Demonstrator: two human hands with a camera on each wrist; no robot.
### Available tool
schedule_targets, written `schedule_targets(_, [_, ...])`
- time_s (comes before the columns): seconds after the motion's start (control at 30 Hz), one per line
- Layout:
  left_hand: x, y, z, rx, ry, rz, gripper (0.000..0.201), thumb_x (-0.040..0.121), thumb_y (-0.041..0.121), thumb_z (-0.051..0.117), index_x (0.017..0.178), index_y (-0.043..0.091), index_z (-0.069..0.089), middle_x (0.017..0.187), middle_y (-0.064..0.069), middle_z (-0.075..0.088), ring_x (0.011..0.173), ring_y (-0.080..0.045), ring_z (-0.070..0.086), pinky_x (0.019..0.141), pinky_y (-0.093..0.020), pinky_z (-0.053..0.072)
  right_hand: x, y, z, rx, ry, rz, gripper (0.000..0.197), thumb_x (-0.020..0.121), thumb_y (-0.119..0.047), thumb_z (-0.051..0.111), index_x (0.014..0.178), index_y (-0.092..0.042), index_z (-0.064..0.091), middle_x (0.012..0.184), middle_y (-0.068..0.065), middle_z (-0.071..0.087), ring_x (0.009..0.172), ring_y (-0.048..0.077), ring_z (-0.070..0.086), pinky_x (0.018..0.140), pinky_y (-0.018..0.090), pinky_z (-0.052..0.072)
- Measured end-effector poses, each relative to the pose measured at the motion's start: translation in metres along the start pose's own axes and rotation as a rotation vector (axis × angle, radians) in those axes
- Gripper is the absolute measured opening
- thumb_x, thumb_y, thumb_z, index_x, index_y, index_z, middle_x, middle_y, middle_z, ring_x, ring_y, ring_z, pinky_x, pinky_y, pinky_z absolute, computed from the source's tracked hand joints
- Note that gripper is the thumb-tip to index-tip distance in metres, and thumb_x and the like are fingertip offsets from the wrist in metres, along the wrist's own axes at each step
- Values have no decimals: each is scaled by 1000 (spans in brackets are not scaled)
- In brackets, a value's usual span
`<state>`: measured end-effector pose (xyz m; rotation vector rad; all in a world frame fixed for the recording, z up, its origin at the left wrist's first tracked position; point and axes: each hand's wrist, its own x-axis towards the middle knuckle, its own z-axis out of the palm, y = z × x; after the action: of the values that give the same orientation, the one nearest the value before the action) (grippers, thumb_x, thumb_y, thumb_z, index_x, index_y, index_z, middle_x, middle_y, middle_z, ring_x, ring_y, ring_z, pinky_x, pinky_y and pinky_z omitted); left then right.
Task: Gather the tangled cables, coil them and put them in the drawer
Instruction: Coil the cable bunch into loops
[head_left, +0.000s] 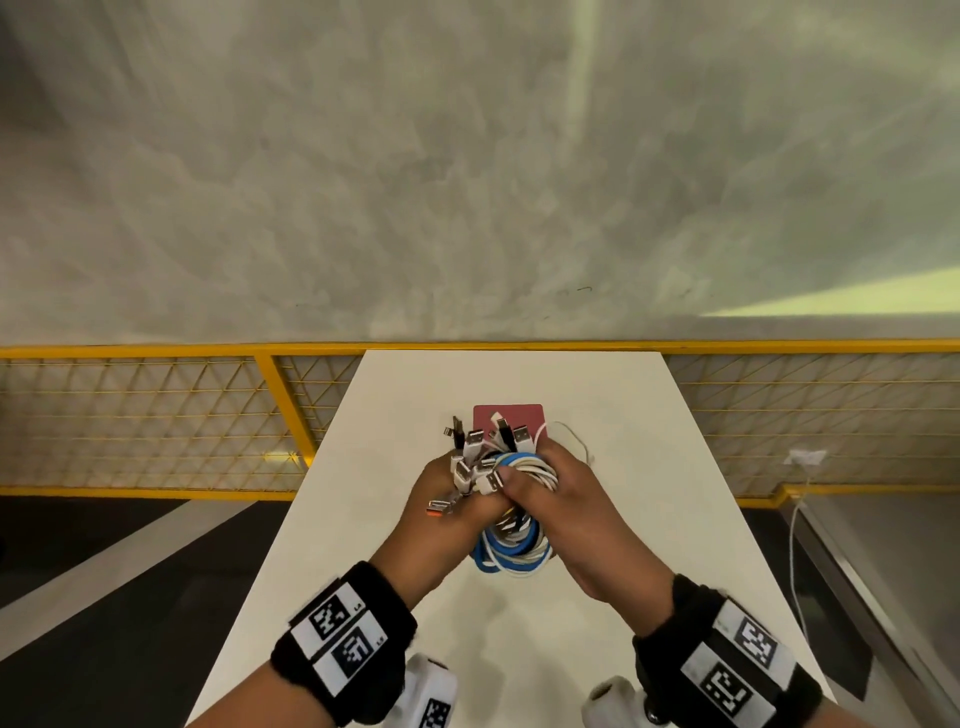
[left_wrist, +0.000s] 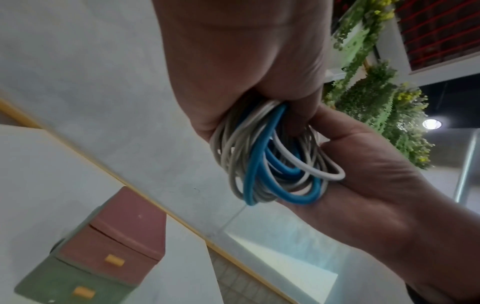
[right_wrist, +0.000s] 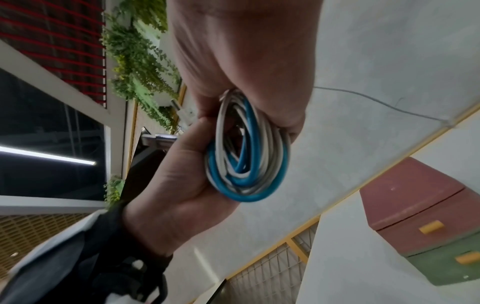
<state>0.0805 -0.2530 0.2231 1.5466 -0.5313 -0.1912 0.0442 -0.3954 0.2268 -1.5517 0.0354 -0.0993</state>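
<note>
Over the white table (head_left: 649, 519), both hands hold one coiled bundle of white and blue cables (head_left: 511, 553). My left hand (head_left: 447, 501) grips its left side and my right hand (head_left: 548, 493) its right side, thumb on top. Several USB plugs (head_left: 480, 447) stick up out of the bundle. A thin white cable end (head_left: 576, 441) loops out to the right. The left wrist view shows the coil (left_wrist: 270, 164) between my left hand (left_wrist: 241, 61) and right hand (left_wrist: 376, 185). Behind stands the small drawer unit (head_left: 509, 415), its pink drawer (left_wrist: 109, 253) and green drawer (left_wrist: 70, 286) closed.
A yellow mesh railing (head_left: 156, 415) runs behind the table's far edge. On the right, a white cord (head_left: 795, 545) hangs from a wall socket (head_left: 805, 457) beyond the table. In the right wrist view the drawer unit (right_wrist: 428, 216) stands at the lower right.
</note>
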Motion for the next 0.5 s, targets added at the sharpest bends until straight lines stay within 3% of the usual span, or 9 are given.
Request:
schedule_targets(0.07, [2,-3,4,-46,41,-37,25,88,7,59,112,5,69,108,-19,73,106,-37,69,95,-55,53,0,0,2,-61,68,-37,13,89,-26,68,88,-16,60,84,3,72,78,10,67,72,31,56])
schedule_targets(0.13, [2,-6,7,-76,30,-93,26,92,12,58,116,9,68,113,-16,73,109,-31,69,96,-48,54,0,2,0,-123,97,-64,10,88,-30,68,92,-21,63,86,-4,73,80,9,69,73,28,57])
schedule_targets(0.23, [-1,-6,4,-77,-37,-240,24,91,17,60,112,13,72,109,-13,75,104,-26,71,82,-35,57,-1,2,-6,-262,62,-81,27,81,-42,66,94,-18,64,87,1,72,81,15,68,75,34,56])
schedule_targets(0.33, [-3,-4,-5,-69,-171,-350,24,88,17,66,111,15,72,105,-12,76,98,-26,73,81,-40,58,-3,0,-9,-359,4,-93,30,80,-42,67,94,-15,65,87,3,71,79,14,67,72,29,54])
schedule_targets(0.4, [-3,-3,-9,-25,-192,-263,23,90,13,67,113,12,70,108,-11,75,103,-25,71,91,-40,56,-3,-5,-10,-358,-32,-80,25,83,-37,70,94,-14,66,87,7,71,78,18,67,70,31,54])
schedule_targets(0.47, [-4,-4,-9,33,-148,-86,25,93,9,66,118,6,64,109,-11,73,106,-21,70,90,-33,55,-2,-9,-12,-345,-69,-71,19,84,-31,72,92,-14,67,86,8,71,75,21,68,67,33,55])
schedule_targets(0.5, [-5,-7,-9,57,-109,0,29,92,10,67,119,5,58,109,-13,70,105,-23,68,89,-36,55,-2,-11,-12,-342,-85,-75,15,85,-29,72,91,-16,68,86,6,71,74,18,68,66,31,54])
